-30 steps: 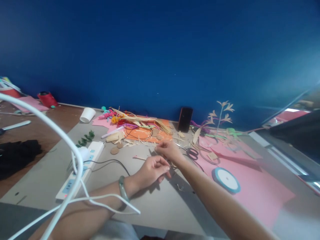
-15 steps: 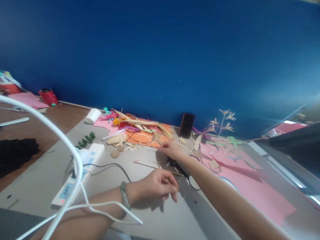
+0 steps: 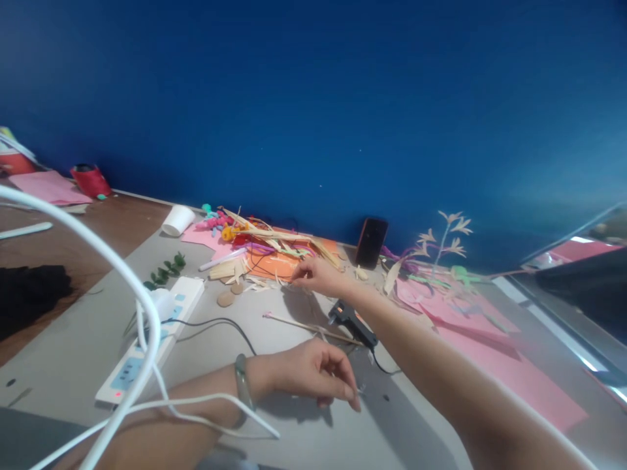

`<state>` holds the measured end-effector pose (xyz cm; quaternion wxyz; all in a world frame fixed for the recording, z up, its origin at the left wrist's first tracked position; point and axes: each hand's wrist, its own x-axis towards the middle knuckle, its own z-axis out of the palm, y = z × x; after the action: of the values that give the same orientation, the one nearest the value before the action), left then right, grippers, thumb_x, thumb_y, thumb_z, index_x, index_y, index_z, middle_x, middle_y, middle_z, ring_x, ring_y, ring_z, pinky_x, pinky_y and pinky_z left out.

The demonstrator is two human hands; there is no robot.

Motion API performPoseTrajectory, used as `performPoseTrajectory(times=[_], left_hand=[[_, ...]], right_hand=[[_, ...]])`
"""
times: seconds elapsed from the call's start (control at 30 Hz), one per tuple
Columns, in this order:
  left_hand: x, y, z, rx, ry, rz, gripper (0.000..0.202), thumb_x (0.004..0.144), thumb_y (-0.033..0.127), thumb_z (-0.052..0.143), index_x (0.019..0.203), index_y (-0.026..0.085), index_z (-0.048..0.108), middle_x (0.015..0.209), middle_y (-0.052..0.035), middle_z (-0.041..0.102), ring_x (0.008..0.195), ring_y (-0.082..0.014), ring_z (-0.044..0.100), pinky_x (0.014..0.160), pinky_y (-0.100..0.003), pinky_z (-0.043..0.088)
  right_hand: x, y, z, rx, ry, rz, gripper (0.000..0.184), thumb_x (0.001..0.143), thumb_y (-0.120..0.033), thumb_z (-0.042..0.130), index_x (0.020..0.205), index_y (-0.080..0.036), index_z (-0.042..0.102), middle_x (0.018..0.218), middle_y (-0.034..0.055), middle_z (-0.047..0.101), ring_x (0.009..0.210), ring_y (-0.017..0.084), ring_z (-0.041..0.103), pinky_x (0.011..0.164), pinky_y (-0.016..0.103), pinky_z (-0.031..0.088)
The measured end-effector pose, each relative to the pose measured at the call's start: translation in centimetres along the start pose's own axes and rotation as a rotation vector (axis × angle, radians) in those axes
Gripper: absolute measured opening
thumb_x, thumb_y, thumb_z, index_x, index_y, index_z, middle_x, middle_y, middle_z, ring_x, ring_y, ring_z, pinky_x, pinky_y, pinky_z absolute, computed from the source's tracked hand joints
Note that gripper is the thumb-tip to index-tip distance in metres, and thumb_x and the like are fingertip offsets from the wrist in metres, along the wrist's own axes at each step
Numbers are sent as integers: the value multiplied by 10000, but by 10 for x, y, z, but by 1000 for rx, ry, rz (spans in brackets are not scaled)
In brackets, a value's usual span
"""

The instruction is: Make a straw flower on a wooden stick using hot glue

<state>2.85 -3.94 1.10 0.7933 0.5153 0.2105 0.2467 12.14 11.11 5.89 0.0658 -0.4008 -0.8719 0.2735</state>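
My left hand (image 3: 313, 373), with a bracelet (image 3: 241, 380) at the wrist, hovers over the grey tabletop. Its thumb and fingers are pinched together, and a tiny pale bit (image 3: 361, 390) shows at the fingertips, too small to name. Farther back, my right hand (image 3: 318, 274) reaches left over the edge of the orange sheet (image 3: 274, 264), its fingers loosely bent and apart, nothing visible in them. Close to its fingertips lie pale dried strips (image 3: 259, 283). Between my hands a thin stick (image 3: 304, 326) lies beside a black glue gun (image 3: 353, 321).
A white power strip (image 3: 189, 297) and looping white cable (image 3: 122, 264) occupy the left. A phone (image 3: 371, 243) leans against the blue wall. Behind my right forearm are a pale flower stem (image 3: 443, 241) and pink paper (image 3: 514, 378). A white cup (image 3: 177, 220) lies at the back left.
My right hand has moved left from above the glue gun toward the pale strips, uncovering the gun. My left hand has shifted slightly right and down, still pinched.
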Motion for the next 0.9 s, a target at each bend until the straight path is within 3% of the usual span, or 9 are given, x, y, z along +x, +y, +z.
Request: performPoseTrajectory(times=[0.17, 0.4, 0.53, 0.67, 0.77, 0.9], left_hand=[[1, 3, -2, 15, 20, 2, 364, 677, 472, 746, 739, 153, 582, 723, -38, 686, 421, -44, 455, 429, -201, 377], [2, 0, -4, 1, 8, 24, 346, 693, 453, 744, 776, 157, 583, 668, -16, 674, 410, -46, 434, 429, -209, 360], [1, 0, -5, -12, -2, 25, 343, 697, 448, 742, 787, 154, 592, 660, -16, 671, 413, -48, 437, 435, -210, 360], [1, 3, -6, -41, 33, 47, 344, 683, 433, 753, 786, 146, 595, 650, -20, 670, 405, -43, 435, 430, -205, 348], [1, 7, -5, -48, 142, 87, 347, 686, 433, 744, 789, 140, 588, 651, -35, 676, 400, -45, 432, 416, -202, 332], [4, 8, -7, -82, 322, 188, 340, 690, 421, 733, 794, 136, 579, 643, -44, 677, 377, -43, 411, 387, -196, 293]], right_hand=[[15, -9, 22, -40, -85, -78, 121, 732, -215, 668, 825, -180, 736, 781, 18, 718, 680, 136, 602, 624, 214, 403], [47, -23, 49, -77, -44, 35, 47, 658, -213, 713, 672, -176, 686, 690, 31, 674, 651, 161, 576, 560, 232, 366], [47, -25, 40, -14, -73, 66, 17, 655, -176, 690, 641, -176, 682, 622, 7, 646, 585, 132, 554, 516, 216, 352], [34, -20, 22, 80, -70, 85, 134, 729, -292, 652, 699, -174, 708, 611, -3, 648, 544, 104, 542, 491, 197, 356], [22, -10, 15, 266, -35, 107, 231, 724, -384, 655, 727, -161, 716, 590, -3, 637, 490, 84, 496, 464, 199, 343], [7, 2, 13, 579, 71, 163, 251, 637, -390, 725, 663, -143, 683, 505, -27, 576, 425, 61, 423, 417, 193, 301]])
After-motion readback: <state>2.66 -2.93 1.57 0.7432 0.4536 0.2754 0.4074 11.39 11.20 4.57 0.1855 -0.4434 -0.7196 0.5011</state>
